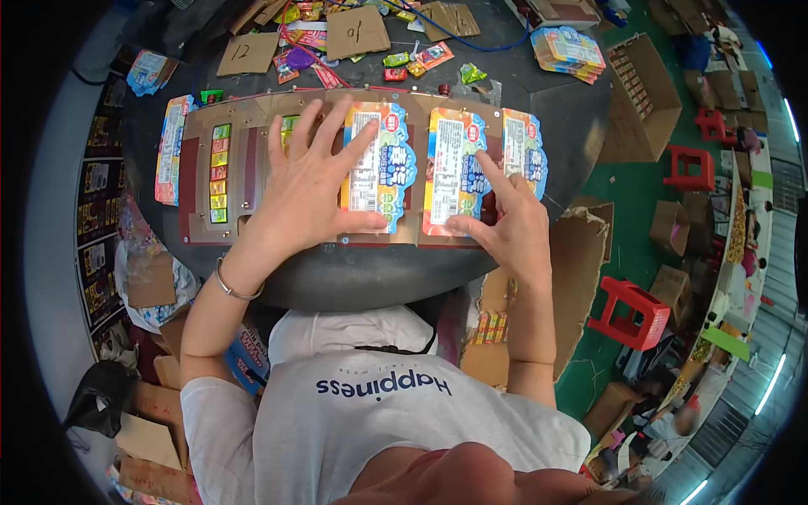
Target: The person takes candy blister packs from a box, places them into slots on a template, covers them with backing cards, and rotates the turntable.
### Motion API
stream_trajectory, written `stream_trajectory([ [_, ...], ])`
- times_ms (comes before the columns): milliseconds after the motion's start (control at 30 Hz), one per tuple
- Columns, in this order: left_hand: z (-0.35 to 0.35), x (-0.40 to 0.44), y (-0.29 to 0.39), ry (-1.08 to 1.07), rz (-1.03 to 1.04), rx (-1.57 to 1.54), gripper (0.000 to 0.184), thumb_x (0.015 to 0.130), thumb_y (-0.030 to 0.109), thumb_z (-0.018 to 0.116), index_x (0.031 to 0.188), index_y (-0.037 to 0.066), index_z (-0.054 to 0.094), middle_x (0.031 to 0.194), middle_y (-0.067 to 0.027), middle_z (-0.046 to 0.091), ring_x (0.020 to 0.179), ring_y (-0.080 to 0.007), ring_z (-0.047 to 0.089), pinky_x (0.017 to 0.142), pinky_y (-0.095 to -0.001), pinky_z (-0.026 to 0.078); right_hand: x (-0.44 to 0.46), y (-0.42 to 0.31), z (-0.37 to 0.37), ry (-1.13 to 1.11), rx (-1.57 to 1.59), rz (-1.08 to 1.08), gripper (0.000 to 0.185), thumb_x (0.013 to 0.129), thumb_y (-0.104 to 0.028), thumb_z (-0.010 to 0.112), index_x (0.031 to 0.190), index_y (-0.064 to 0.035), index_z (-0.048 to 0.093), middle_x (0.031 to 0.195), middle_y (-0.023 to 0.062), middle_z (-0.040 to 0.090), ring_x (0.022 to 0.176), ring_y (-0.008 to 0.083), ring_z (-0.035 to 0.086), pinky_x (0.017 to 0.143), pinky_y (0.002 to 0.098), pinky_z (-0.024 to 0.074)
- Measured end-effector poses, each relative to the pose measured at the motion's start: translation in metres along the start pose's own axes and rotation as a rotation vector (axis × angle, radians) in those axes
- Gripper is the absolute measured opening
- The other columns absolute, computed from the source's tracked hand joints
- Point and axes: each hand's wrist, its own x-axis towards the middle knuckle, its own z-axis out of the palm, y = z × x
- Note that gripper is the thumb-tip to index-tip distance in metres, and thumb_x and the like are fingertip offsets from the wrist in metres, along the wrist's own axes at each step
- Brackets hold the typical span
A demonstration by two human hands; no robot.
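Across a long brown slotted jig board (252, 227) on the dark table lie several colourful printed cards with scalloped edges. My left hand (307, 185) is open over the board, fingers spread, with its thumb and index fingertip on a printed card (362, 181). On the card to its right (446, 172), the index finger and thumb of my right hand (518, 223) rest apart; its other fingers are partly hidden. Another card (522, 139) sits at the board's right end, partly behind that hand. A strip of small coloured packets (219, 172) fills a left slot.
One more card (173, 151) stands at the board's left end. Behind lie loose candy packets (433, 56), cardboard pieces (358, 34) and a stack of cards (568, 52). Cardboard boxes (644, 97) and red stools (631, 313) stand to the right.
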Motion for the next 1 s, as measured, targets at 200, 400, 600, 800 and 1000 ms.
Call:
stream_trajectory([
  [200,-0.061,-0.026,-0.056,0.527,-0.067,0.054,0.074,0.077,0.057,0.072,0.129,0.006,0.060,0.138,-0.0186,0.053,0.130,-0.0355,0.047,0.108,-0.0459,0.035,0.006,0.068,-0.007,0.307,0.957,0.314,0.064,0.077,-0.012,0.081,0.133,-0.0009,0.053,0.080,-0.0048,0.048,0.069,0.0036,0.044,0.059,0.0186,0.0392],
  [400,-0.004,-0.120,-0.334,0.362,-0.890,-0.554,0.045,0.088,0.024,0.076,0.122,-0.003,0.063,0.105,-0.0121,0.069,0.094,-0.0160,0.064,0.082,-0.0284,0.051,0.019,0.113,-0.003,0.039,0.721,0.248,0.067,0.073,-0.014,0.085,0.131,-0.0007,0.054,0.102,0.0004,0.055,0.071,0.0052,0.046,0.062,0.0215,0.0432],
  [600,-0.020,-0.108,-0.272,0.425,-0.658,0.116,0.038,0.077,0.032,0.082,0.105,0.009,0.073,0.100,-0.0080,0.070,0.095,-0.0204,0.066,0.083,-0.0341,0.052,0.003,0.060,-0.003,0.347,-0.195,0.189,0.061,0.075,-0.022,0.083,0.127,-0.0031,0.058,0.104,0.0066,0.061,0.071,0.0154,0.059,0.064,0.0307,0.0492],
  [800,-0.036,-0.113,-0.280,0.340,-0.745,-0.254,0.023,0.089,0.017,0.071,0.109,0.005,0.066,0.102,-0.0062,0.069,0.094,-0.0141,0.066,0.080,-0.0291,0.052,0.001,0.035,-0.028,0.393,-0.057,0.199,0.034,0.086,-0.008,0.071,0.116,-0.0011,0.058,0.089,0.0087,0.068,0.070,0.0157,0.061,0.066,0.0301,0.0511],
  [1000,-0.061,-0.121,-0.200,0.461,-0.338,-1.291,0.053,0.096,0.001,0.056,0.146,0.004,0.042,0.119,-0.0089,0.064,0.104,-0.0138,0.062,0.091,-0.0288,0.052,0.005,-0.094,0.001,0.166,0.930,0.083,0.056,0.087,0.003,0.064,0.141,-0.0024,0.050,0.086,0.0029,0.064,0.062,0.0045,0.052,0.053,0.0208,0.0409],
])
